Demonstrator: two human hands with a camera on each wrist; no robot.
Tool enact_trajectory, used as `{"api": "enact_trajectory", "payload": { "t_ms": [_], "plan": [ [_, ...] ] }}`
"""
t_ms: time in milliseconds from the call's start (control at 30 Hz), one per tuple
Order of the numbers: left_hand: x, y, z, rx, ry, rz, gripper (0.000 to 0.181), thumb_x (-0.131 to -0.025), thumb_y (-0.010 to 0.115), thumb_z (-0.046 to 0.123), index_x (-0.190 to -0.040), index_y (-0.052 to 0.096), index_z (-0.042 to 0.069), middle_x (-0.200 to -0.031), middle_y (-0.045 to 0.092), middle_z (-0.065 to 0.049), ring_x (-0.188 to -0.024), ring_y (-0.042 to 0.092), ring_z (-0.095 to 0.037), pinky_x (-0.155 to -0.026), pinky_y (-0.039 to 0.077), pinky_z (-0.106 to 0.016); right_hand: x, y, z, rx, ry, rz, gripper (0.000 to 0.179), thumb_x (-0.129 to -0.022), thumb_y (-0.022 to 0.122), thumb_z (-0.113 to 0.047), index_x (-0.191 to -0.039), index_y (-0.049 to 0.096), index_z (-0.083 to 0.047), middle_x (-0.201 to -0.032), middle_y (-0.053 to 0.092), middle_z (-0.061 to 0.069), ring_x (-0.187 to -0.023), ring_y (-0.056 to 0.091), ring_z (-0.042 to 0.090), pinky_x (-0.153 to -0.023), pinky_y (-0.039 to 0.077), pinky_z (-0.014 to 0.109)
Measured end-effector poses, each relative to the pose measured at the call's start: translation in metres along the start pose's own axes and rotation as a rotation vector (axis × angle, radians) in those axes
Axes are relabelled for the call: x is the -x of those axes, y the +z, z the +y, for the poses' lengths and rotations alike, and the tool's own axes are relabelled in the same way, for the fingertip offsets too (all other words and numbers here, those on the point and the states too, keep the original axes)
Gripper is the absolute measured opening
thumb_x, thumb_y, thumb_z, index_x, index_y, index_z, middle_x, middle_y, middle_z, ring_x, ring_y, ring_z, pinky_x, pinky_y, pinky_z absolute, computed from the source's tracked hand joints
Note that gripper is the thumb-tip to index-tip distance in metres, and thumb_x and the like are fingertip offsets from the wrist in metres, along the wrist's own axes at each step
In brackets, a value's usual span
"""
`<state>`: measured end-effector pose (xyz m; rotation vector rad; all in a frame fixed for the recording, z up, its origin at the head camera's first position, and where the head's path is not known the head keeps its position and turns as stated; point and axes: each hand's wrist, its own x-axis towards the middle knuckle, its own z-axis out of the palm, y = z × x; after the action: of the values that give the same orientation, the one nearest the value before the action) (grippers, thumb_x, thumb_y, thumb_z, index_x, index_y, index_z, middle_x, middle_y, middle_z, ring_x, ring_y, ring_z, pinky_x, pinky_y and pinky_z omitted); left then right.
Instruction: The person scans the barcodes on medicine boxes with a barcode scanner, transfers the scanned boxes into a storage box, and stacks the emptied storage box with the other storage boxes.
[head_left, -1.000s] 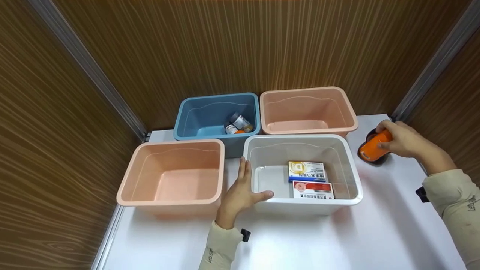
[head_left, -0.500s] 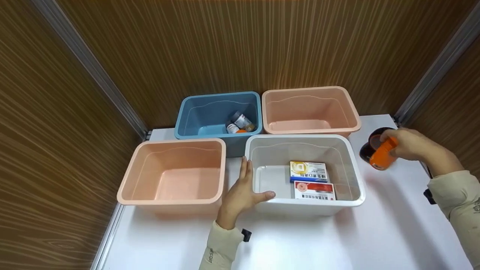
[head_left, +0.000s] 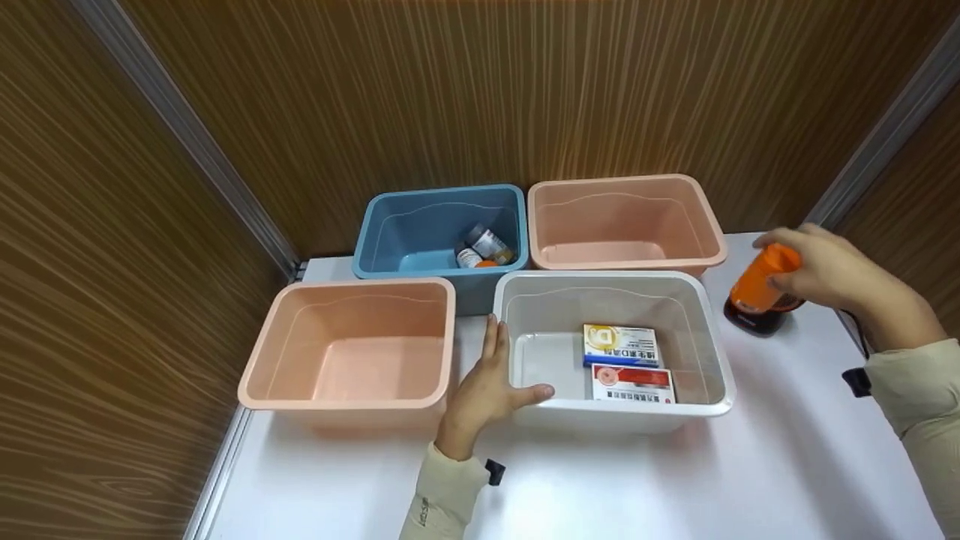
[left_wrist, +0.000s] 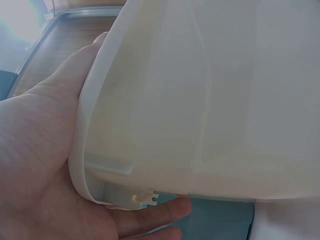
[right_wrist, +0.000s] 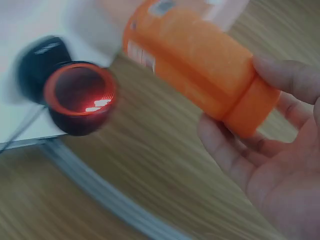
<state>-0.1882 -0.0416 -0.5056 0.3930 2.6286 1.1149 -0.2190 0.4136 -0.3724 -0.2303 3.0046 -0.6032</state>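
Observation:
My right hand [head_left: 821, 262] grips an orange bottle [head_left: 761, 279] by its cap end, over a black scanner [head_left: 754, 322] on the right side of the table. In the right wrist view the bottle [right_wrist: 195, 65] is tilted, and the scanner's round window [right_wrist: 80, 92] glows red below it. My left hand [head_left: 480, 394] rests at the front left corner of a white bin [head_left: 615, 412], fingers straight along its side and thumb over the rim. Inside that bin lie a yellow-and-blue medicine box [head_left: 621, 345] and a red-and-white medicine box [head_left: 634, 384].
A blue bin [head_left: 439, 274] holding several bottles [head_left: 487, 244] stands at the back, beside a pink bin [head_left: 626, 180]. Another pink bin [head_left: 345, 409] stands left of the white one. Wood-grain panels [head_left: 465, 90] enclose the table [head_left: 585, 487].
My right hand has turned the orange bottle about over the scanner, swinging it toward me and then back more upright. My left hand stays on the white bin. The view shifts slightly.

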Motion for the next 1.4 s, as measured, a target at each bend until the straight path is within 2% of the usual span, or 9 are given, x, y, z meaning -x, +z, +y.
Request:
{"api": "enact_trajectory", "payload": {
  "t_ms": [100, 200, 267, 533, 667, 800, 1000, 1200, 1400],
  "plan": [
    [0.001, 0.000, 0.000, -0.013, -0.003, 0.007, 0.130, -0.074, 0.080, 0.066, -0.163, 0.003, 0.012, -0.168, -0.013, -0.001, -0.138, 0.042, -0.038, -0.104, 0.044, -0.050, -0.005, -0.007, -0.025, 0.002, -0.061, 0.114, 0.049, -0.088, 0.073, -0.008, -0.134, 0.058, -0.006, -0.114, 0.052, 0.026, -0.092, 0.052, 0.043, -0.072, 0.044, 0.053],
    [0.002, 0.000, 0.000, -0.024, -0.009, 0.012, 0.129, -0.074, 0.080, 0.066, -0.164, 0.004, 0.013, -0.169, -0.012, 0.000, -0.137, 0.043, -0.038, -0.103, 0.045, -0.050, -0.015, -0.008, -0.052, -0.018, -0.120, 0.186, 0.048, -0.089, 0.076, -0.013, -0.133, 0.060, -0.008, -0.112, 0.056, 0.020, -0.091, 0.053, 0.037, -0.071, 0.041, 0.049],
    [0.002, 0.000, 0.000, -0.026, -0.012, 0.011, 0.129, -0.074, 0.080, 0.066, -0.163, 0.003, 0.013, -0.169, -0.012, 0.001, -0.137, 0.043, -0.037, -0.103, 0.045, -0.050, -0.023, -0.007, -0.069, -0.033, -0.156, 0.201, 0.047, -0.090, 0.076, -0.016, -0.134, 0.060, -0.008, -0.112, 0.057, 0.018, -0.092, 0.053, 0.036, -0.073, 0.041, 0.049],
    [0.000, 0.002, 0.003, -0.034, 0.005, -0.001, 0.131, -0.073, 0.078, 0.069, -0.163, 0.003, 0.010, -0.168, -0.013, -0.003, -0.141, 0.037, -0.038, -0.107, 0.041, -0.047, -0.064, 0.011, -0.134, -0.078, -0.266, 0.147, 0.048, -0.092, 0.076, -0.022, -0.135, 0.059, -0.011, -0.130, 0.056, 0.017, -0.107, 0.051, 0.037, -0.085, 0.045, 0.055],
    [-0.002, 0.003, 0.004, -0.034, 0.017, 0.000, 0.130, -0.074, 0.079, 0.067, -0.163, 0.003, 0.011, -0.169, -0.012, -0.005, -0.140, 0.039, -0.038, -0.107, 0.042, -0.046, -0.087, 0.026, -0.163, -0.119, -0.288, 0.125, 0.049, -0.092, 0.075, -0.023, -0.137, 0.058, -0.013, -0.124, 0.057, 0.014, -0.106, 0.051, 0.034, -0.086, 0.046, 0.053],
    [-0.005, 0.005, 0.008, -0.025, -0.003, -0.011, 0.130, -0.074, 0.080, 0.065, -0.163, 0.002, 0.014, -0.168, -0.014, -0.001, -0.142, 0.038, -0.036, -0.108, 0.040, -0.045, -0.113, 0.041, -0.187, -0.175, -0.312, 0.107, 0.050, -0.093, 0.074, -0.022, -0.139, 0.056, -0.012, -0.119, 0.053, 0.013, -0.101, 0.051, 0.031, -0.084, 0.048, 0.047],
    [-0.005, 0.008, 0.010, -0.027, 0.027, -0.013, 0.130, -0.074, 0.080, 0.066, -0.163, 0.003, 0.010, -0.168, -0.012, -0.006, -0.137, 0.044, -0.035, -0.107, 0.042, -0.043, -0.144, 0.066, -0.218, -0.218, -0.304, 0.087, 0.050, -0.094, 0.074, -0.015, -0.139, 0.054, -0.010, -0.121, 0.051, 0.015, -0.103, 0.052, 0.032, -0.088, 0.051, 0.046],
    [-0.002, 0.007, 0.010, -0.071, 0.067, 0.007, 0.130, -0.075, 0.077, 0.069, -0.162, 0.005, 0.005, -0.169, -0.010, -0.010, -0.130, 0.052, -0.034, -0.101, 0.047, -0.040, -0.173, 0.095, -0.244, -0.193, -0.340, 0.064, 0.049, -0.093, 0.073, -0.011, -0.138, 0.055, -0.005, -0.124, 0.051, 0.020, -0.109, 0.054, 0.036, -0.094, 0.050, 0.047],
    [0.000, 0.007, 0.012, -0.085, 0.078, 0.006, 0.130, -0.075, 0.074, 0.073, -0.162, 0.004, 0.006, -0.168, -0.010, -0.010, -0.128, 0.054, -0.033, -0.100, 0.048, -0.039, -0.190, 0.123, -0.257, -0.162, -0.291, 0.033, 0.049, -0.095, 0.073, -0.014, -0.140, 0.055, -0.010, -0.132, 0.051, 0.018, -0.115, 0.054, 0.034, -0.099, 0.048, 0.046]
  ]
}}
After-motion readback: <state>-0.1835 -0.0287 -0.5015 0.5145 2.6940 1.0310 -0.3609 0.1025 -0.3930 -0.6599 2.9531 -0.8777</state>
